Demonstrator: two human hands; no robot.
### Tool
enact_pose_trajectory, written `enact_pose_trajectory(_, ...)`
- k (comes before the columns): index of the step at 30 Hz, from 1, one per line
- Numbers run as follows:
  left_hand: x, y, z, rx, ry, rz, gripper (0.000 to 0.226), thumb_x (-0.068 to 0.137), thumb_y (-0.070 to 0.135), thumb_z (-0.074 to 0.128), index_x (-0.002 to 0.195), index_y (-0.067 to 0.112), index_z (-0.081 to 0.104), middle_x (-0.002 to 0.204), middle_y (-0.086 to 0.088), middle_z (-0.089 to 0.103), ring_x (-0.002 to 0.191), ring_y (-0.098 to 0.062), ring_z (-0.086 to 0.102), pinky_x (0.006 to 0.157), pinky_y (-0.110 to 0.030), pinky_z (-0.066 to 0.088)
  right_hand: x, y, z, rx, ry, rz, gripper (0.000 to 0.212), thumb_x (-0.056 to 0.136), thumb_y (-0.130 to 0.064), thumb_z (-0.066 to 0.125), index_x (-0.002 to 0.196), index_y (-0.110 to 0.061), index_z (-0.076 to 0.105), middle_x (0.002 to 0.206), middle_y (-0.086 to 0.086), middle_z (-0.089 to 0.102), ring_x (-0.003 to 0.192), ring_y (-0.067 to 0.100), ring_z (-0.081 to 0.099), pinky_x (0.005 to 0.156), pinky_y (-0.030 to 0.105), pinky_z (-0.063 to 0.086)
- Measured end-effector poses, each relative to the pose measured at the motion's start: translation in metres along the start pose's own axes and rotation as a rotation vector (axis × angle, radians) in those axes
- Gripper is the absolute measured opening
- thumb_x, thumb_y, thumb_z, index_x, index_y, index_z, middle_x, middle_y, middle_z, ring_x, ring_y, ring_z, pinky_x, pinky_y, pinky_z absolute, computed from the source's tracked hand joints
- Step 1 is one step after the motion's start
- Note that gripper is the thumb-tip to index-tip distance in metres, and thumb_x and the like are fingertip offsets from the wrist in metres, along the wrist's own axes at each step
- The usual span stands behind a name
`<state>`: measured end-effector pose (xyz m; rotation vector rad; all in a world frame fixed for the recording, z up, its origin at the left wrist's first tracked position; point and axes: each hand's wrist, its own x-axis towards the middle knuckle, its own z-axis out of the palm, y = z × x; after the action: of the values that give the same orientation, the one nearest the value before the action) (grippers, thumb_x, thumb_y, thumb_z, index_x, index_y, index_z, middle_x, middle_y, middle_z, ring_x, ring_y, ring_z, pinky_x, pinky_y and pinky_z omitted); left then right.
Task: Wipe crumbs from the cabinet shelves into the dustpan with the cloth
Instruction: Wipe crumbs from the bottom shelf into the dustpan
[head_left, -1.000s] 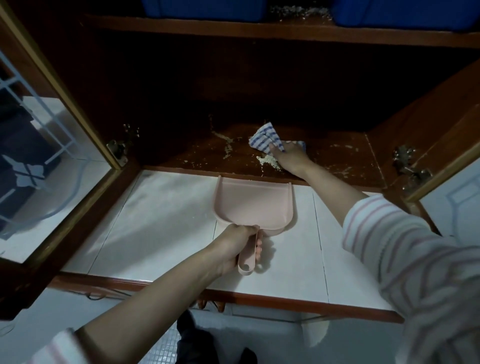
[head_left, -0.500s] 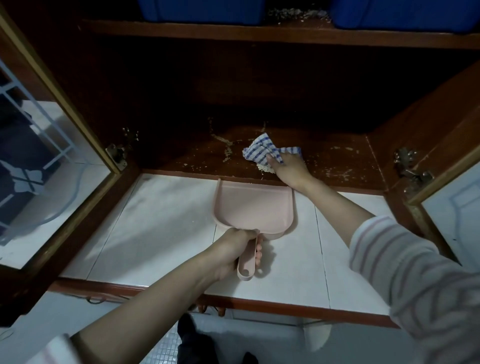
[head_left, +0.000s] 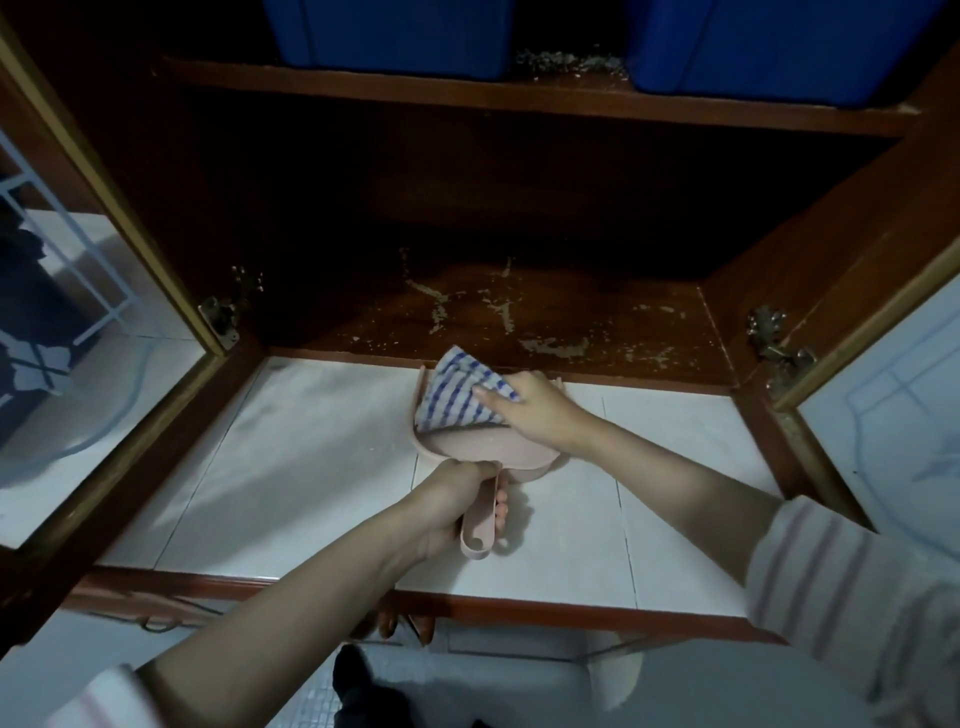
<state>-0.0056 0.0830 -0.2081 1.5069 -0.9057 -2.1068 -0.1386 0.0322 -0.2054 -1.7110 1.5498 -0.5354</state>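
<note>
A pink dustpan (head_left: 488, 452) lies on the white tiled counter with its mouth against the front edge of the dark wooden cabinet shelf (head_left: 649, 332). My left hand (head_left: 457, 499) grips its handle. My right hand (head_left: 535, 408) presses a blue-and-white checked cloth (head_left: 454, 395) down into the pan's mouth. Pale crumbs (head_left: 553, 345) lie scattered in streaks over the shelf, mostly at its middle and right. What lies in the pan under the cloth is hidden.
Two glass cabinet doors stand open, one at the left (head_left: 78, 322) and one at the right (head_left: 883, 374), with metal hinges (head_left: 774, 343). On the upper shelf (head_left: 519, 93) sit two blue containers (head_left: 395, 31) with more crumbs (head_left: 566, 62) between them.
My right hand has drawn the cloth forward off the shelf and into the dustpan's mouth. The left hand keeps its hold on the handle; the view has tilted slightly.
</note>
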Motion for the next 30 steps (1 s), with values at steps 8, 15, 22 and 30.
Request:
enact_pose_trajectory(8, -0.002, -0.001, 0.000, -0.037, -0.008, -0.014, 0.029, 0.099, 0.013, 0.038, 0.076, 0.004, 0.052, 0.050, -0.003, 0.048, 0.037, -0.012, 0.046, 0.040, -0.019, 0.042, 0.015, -0.018, -0.039, 0.304, 0.210, 0.031, 0.031, 0.098, -0.030, 0.045, 0.100, -0.007, 0.065, 0.099, 0.009, 0.067, 0.094, 0.023, 0.066, 0.085, 0.032, 0.050)
enact_pose_trajectory(15, -0.004, 0.000, 0.000, -0.024, -0.008, -0.004, 0.031, 0.099, 0.013, 0.038, 0.072, 0.006, 0.050, 0.054, -0.005, 0.048, 0.039, -0.013, 0.046, 0.040, -0.018, 0.042, 0.033, -0.009, -0.071, 0.420, 0.381, 0.049, 0.026, 0.098, -0.031, 0.045, 0.100, -0.009, 0.059, 0.108, 0.014, 0.065, 0.096, 0.024, 0.064, 0.086, 0.037, 0.051)
enact_pose_trajectory(22, -0.002, 0.002, 0.000, -0.022, 0.005, -0.015, 0.030, 0.100, 0.013, 0.038, 0.073, 0.005, 0.049, 0.052, -0.005, 0.048, 0.037, -0.013, 0.045, 0.038, -0.018, 0.041, 0.042, 0.005, -0.097, 0.413, 0.525, 0.045, 0.029, 0.100, -0.028, 0.043, 0.111, -0.007, 0.059, 0.115, 0.013, 0.063, 0.106, 0.024, 0.061, 0.089, 0.034, 0.049)
enact_pose_trajectory(30, -0.003, 0.004, 0.002, 0.022, 0.004, 0.002, 0.030, 0.099, 0.011, 0.037, 0.073, 0.005, 0.050, 0.052, -0.006, 0.048, 0.039, -0.014, 0.045, 0.039, -0.019, 0.041, 0.053, 0.043, -0.095, -0.125, 0.536, 0.127, 0.032, 0.100, -0.030, 0.042, 0.115, -0.013, 0.064, 0.118, 0.010, 0.065, 0.109, 0.027, 0.058, 0.079, 0.024, 0.039)
